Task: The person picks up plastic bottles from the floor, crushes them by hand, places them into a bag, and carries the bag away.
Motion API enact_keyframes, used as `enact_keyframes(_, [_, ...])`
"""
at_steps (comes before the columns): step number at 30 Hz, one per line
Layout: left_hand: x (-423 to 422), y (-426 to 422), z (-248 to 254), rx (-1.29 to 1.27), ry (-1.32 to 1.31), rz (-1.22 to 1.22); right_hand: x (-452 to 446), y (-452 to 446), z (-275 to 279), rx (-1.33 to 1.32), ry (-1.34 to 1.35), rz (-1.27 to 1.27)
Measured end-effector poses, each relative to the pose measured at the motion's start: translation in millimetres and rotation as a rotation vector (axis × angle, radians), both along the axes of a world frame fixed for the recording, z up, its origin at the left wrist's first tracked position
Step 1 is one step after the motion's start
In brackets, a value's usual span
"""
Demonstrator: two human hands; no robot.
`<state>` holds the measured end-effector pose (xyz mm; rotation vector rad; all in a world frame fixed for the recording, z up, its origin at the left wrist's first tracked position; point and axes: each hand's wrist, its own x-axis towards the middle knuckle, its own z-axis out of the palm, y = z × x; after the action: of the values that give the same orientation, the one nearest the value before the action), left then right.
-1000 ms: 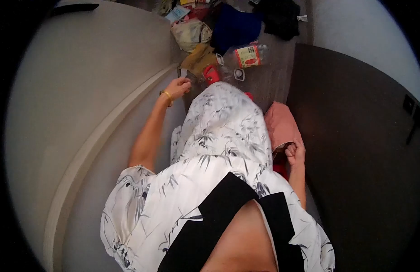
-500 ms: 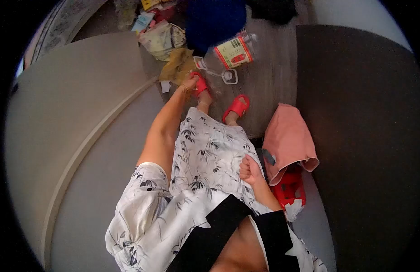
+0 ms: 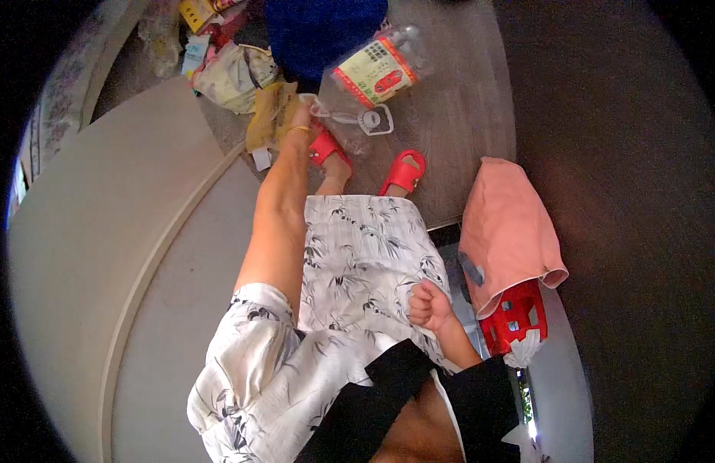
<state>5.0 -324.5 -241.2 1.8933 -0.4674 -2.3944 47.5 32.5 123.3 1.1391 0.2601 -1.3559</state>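
My left hand [image 3: 302, 117] reaches down the left side to the white handle [image 3: 310, 100] of a clear plastic jug. It appears to touch the handle, but its fingers are too small and blurred to show a grip. A second white jug handle [image 3: 376, 120] is just to the right. Behind them lies a clear plastic jug [image 3: 375, 71] with a yellow and red label. My right hand [image 3: 431, 305] is curled into a fist over the lap of the white patterned dress [image 3: 365, 255], with nothing visible in it.
Red slippers [image 3: 404, 171] are on my feet. A crumpled yellowish bag [image 3: 265, 119], a cream bag [image 3: 235, 77] and blue cloth [image 3: 327, 35] lie ahead. At right, a pink bag [image 3: 508, 231] covers part of a red plastic basket [image 3: 516, 320]. Curved panels flank both sides.
My left hand has moved forward from beside the left slipper to the jug handle. My right fist stays over my lap. The view has shifted slightly.
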Motion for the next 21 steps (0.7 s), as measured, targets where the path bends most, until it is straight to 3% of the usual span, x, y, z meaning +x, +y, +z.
enact_keyframes(2, [2, 3, 34, -0.173, 0.056, -0.027, 1, -5, -3, -0.005, 0.003, 0.027])
enact_keyframes(5, [-6, 9, 125, -0.469, 0.179, -0.109, 5, -19, -4, 0.030, 0.065, 0.113])
enact_keyframes(6, [-11, 22, 136, -0.624, 0.310, -0.081, 8, -17, -11, 0.007, 0.107, 0.127])
enact_keyframes(7, [-14, 33, 199, -0.831, 0.360, -0.097, 11, -16, -18, -0.035, 0.164, 0.165])
enact_keyframes(8, [-18, 47, 237, -0.797, 0.341, -0.059, 12, -20, -19, 0.112, 0.279, 0.283])
enact_keyframes(9, [-7, 50, 260, -1.335, 0.162, -0.398, 9, -29, -19, 0.261, 0.401, 0.411])
enact_keyframes(10, [-6, 58, 286, -1.569, 0.235, -0.286, 5, -40, -16, 0.410, 0.522, 0.521])
enact_keyframes(12, [13, 66, 345, -1.646, 0.272, -0.466, -15, -70, 1, 0.491, 0.910, 0.462])
enact_keyframes(14, [26, 81, 388, -1.712, 0.246, -0.611, -46, -127, 59, 0.510, 1.155, 0.303])
enact_keyframes(16, [41, 104, 417, -1.762, 0.290, -0.679, -67, -153, 101, 0.444, 1.455, 0.306])
enact_keyframes(19, [61, 131, 461, -1.854, 0.466, -0.657, -87, -138, 108, 0.423, 1.526, 0.360])
enact_keyframes(21, [50, 141, 463, -1.819, 0.507, -0.710, -114, -127, 110, 0.372, 1.678, 0.513])
